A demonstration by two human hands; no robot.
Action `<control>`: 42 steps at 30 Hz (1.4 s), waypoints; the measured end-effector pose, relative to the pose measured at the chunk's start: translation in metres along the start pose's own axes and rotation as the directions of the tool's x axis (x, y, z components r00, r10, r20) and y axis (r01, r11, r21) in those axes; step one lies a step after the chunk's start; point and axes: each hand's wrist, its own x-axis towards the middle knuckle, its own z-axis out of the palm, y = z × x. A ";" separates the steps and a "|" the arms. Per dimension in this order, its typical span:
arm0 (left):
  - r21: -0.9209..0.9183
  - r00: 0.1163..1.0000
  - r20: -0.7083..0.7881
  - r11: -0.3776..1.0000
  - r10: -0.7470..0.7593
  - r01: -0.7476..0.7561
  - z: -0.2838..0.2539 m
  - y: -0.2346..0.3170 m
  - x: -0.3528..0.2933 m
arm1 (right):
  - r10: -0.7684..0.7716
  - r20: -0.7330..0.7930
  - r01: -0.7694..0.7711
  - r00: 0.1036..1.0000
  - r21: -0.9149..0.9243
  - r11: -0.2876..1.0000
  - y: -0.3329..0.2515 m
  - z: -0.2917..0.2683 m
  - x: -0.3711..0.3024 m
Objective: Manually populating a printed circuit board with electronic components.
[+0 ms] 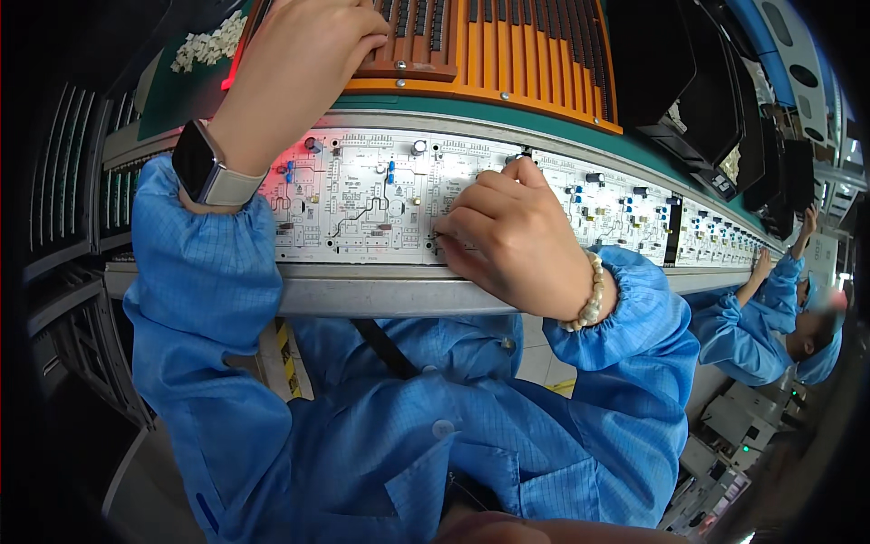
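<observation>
My left hand [317, 45] reaches over the brown slotted rack [403, 65], which holds rows of small black components [438, 25]. Its fingers are curled, partly cut off by the upper edge, and whatever they grip is hidden. Lower down, my right hand [517, 236] is bent over a white circuit board [372, 195], fingers closed and tips close to the board's surface. Any part between those fingertips is too small or hidden to make out. The board carries blue parts, black and silver cylindrical capacitors and printed traces.
An orange slotted rack [535, 68] adjoins the brown one. White small parts [210, 43] lie heaped on the green mat at far left. Along the metal rail [390, 296] more populated boards [716, 231] run right, towards a co-worker [761, 317] in blue. Black bins [689, 100] stand at right.
</observation>
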 end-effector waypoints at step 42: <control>-0.324 0.984 0.052 0.935 0.173 -0.147 -0.015 0.062 -0.048 | 0.026 -0.242 -0.207 0.970 -0.766 0.608 0.077 -0.080 -0.004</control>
